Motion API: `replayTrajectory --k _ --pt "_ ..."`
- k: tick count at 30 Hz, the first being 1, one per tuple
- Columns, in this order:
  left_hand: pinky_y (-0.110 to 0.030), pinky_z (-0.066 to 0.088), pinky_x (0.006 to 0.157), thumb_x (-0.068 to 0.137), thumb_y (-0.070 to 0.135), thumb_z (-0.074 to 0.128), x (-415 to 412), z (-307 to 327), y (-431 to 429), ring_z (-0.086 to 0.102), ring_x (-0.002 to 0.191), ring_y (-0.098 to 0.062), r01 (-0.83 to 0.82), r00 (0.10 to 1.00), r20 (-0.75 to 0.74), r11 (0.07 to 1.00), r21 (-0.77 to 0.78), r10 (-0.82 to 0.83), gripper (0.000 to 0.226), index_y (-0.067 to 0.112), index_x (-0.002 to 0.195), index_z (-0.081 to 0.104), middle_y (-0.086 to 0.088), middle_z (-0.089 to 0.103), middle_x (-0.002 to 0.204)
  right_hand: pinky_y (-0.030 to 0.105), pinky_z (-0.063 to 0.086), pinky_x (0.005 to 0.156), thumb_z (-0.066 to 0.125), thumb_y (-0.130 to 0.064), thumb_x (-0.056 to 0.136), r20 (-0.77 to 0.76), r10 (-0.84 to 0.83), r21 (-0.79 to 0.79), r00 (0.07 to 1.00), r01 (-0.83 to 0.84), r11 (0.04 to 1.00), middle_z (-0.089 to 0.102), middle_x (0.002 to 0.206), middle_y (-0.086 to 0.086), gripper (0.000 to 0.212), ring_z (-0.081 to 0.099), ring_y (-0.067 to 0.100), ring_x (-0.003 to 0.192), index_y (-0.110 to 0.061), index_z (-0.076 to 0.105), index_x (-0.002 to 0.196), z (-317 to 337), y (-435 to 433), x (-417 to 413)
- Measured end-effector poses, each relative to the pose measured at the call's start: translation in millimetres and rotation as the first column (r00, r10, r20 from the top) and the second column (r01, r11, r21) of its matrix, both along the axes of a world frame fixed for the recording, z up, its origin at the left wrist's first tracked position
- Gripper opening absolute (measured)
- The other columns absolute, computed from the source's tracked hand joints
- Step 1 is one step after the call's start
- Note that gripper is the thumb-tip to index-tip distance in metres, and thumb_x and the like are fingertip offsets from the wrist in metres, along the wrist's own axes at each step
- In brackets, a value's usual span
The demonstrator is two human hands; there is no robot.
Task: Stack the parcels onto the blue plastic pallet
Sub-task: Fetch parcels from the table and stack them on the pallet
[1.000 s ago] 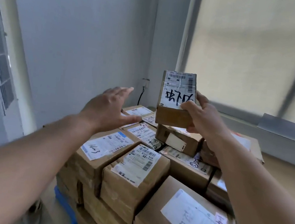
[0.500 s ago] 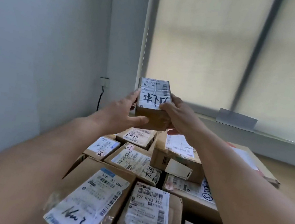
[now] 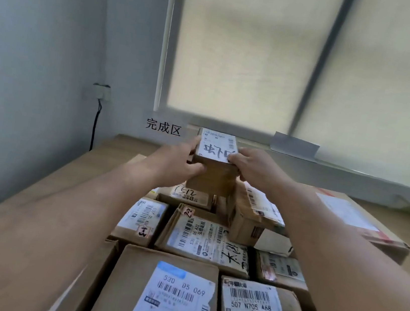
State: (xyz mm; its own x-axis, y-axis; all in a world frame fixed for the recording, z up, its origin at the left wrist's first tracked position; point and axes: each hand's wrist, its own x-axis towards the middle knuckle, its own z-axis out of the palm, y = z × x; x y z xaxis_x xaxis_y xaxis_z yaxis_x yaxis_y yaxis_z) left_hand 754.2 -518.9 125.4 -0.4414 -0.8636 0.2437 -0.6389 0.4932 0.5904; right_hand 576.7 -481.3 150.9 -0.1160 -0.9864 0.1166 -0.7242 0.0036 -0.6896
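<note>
A small brown cardboard parcel with a white handwritten label [image 3: 214,168] is at the far end of the pile of brown cardboard parcels [image 3: 202,244]. I cannot tell if it touches the pile. The left hand [image 3: 174,163] grips its left side with curled fingers. The right hand [image 3: 257,170] grips its right side.

Both forearms are bare along their whole visible length, from the lower edge of view up to the wrists; the left hand [image 3: 177,163] and the right hand [image 3: 258,170] are bare as well, wrists and fingers uncovered
</note>
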Motion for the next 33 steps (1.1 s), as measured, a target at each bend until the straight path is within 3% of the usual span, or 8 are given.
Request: replayTrajectory --k 2,6,11,16,19,23,27,33 --pt "-0.026 0.040 0.094 0.090 0.035 0.061 1.5 -7.7 -2.0 0.054 0.116 -0.016 0.017 0.999 0.032 1.000 0.025 -0.017 0.063 0.032 0.146 0.032 0.003 0.056 0.134 0.030 0.039 0.065 0.053 -0.031 0.095 -0.040 -0.058 0.050 0.998 0.060 0.997 0.058 0.080 0.003 0.029 0.049 0.016 0.067 -0.007 0.068 0.102 -4.0 1.5 -0.2" --pt "-0.024 0.040 0.089 0.088 0.040 0.064 4.0 -5.1 -2.1 0.055 0.107 -0.013 0.044 0.999 0.029 0.999 0.028 -0.045 0.062 0.025 0.144 0.040 0.003 0.060 0.128 0.029 0.036 0.061 0.057 -0.029 0.091 -0.066 -0.124 0.090 0.990 0.130 0.987 0.056 0.072 0.004 0.030 0.049 0.019 0.066 -0.005 0.071 0.101 -5.1 4.7 0.9" --pt "-0.029 0.042 0.097 0.086 0.046 0.063 4.8 -0.5 -1.3 0.056 0.111 -0.017 0.045 0.996 0.083 0.999 0.012 -0.046 0.064 0.023 0.142 0.042 -0.001 0.059 0.128 0.034 0.047 0.080 0.056 -0.029 0.091 -0.088 -0.133 0.084 0.987 0.140 0.987 0.068 0.096 0.009 0.027 0.062 0.027 0.094 -0.009 0.071 0.099 -5.0 7.1 2.9" --pt "-0.032 0.043 0.098 0.086 0.049 0.061 5.9 0.6 2.8 0.055 0.113 -0.020 0.050 0.994 0.100 0.999 -0.013 -0.048 0.063 0.023 0.141 0.044 -0.003 0.058 0.129 0.030 0.037 0.062 0.056 -0.028 0.091 -0.092 -0.146 0.073 0.985 0.153 0.986 0.057 0.071 0.003 0.026 0.051 0.020 0.068 -0.007 0.069 0.092 -2.9 15.8 4.1" --pt "-0.032 0.042 0.098 0.086 0.051 0.060 6.9 -2.5 8.5 0.054 0.116 -0.020 0.036 0.988 0.152 0.999 -0.014 -0.034 0.066 0.025 0.143 0.040 -0.003 0.056 0.132 0.031 0.046 0.074 0.053 -0.033 0.093 -0.184 -0.119 0.087 0.976 0.137 0.987 0.068 0.098 0.007 0.030 0.061 0.023 0.091 -0.010 0.069 0.104 -3.9 20.2 6.6" --pt "-0.041 0.041 0.104 0.082 0.064 0.055 9.5 0.8 17.1 0.049 0.125 -0.022 -0.005 0.983 0.185 1.000 -0.014 0.007 0.078 0.033 0.148 0.027 -0.002 0.049 0.142 0.034 0.045 0.094 0.054 -0.034 0.094 -0.223 -0.134 -0.003 0.966 0.136 0.991 0.063 0.123 0.008 0.038 0.057 0.026 0.113 -0.009 0.062 0.122 -0.7 32.5 3.5" --pt "-0.040 0.039 0.102 0.084 0.065 0.050 2.9 11.4 34.7 0.044 0.130 -0.024 -0.068 0.971 0.222 0.990 -0.124 0.095 0.077 0.028 0.148 0.028 -0.004 0.042 0.147 0.036 0.046 0.097 0.053 -0.034 0.093 -0.241 -0.196 -0.165 0.951 0.159 0.974 0.062 0.126 0.006 0.036 0.057 0.023 0.113 -0.015 0.062 0.122 1.5 54.9 -13.7" --pt "-0.043 0.033 0.104 0.085 0.068 0.041 -28.9 13.2 77.5 0.039 0.133 -0.025 -0.084 0.943 0.240 0.863 -0.498 0.230 0.070 0.017 0.132 0.053 -0.005 0.045 0.145 0.031 0.040 0.093 0.049 -0.033 0.096 -0.428 -0.233 -0.273 0.873 0.121 0.954 0.056 0.131 0.000 0.037 0.051 0.020 0.120 -0.025 0.056 0.131 0.2 107.0 -55.7"
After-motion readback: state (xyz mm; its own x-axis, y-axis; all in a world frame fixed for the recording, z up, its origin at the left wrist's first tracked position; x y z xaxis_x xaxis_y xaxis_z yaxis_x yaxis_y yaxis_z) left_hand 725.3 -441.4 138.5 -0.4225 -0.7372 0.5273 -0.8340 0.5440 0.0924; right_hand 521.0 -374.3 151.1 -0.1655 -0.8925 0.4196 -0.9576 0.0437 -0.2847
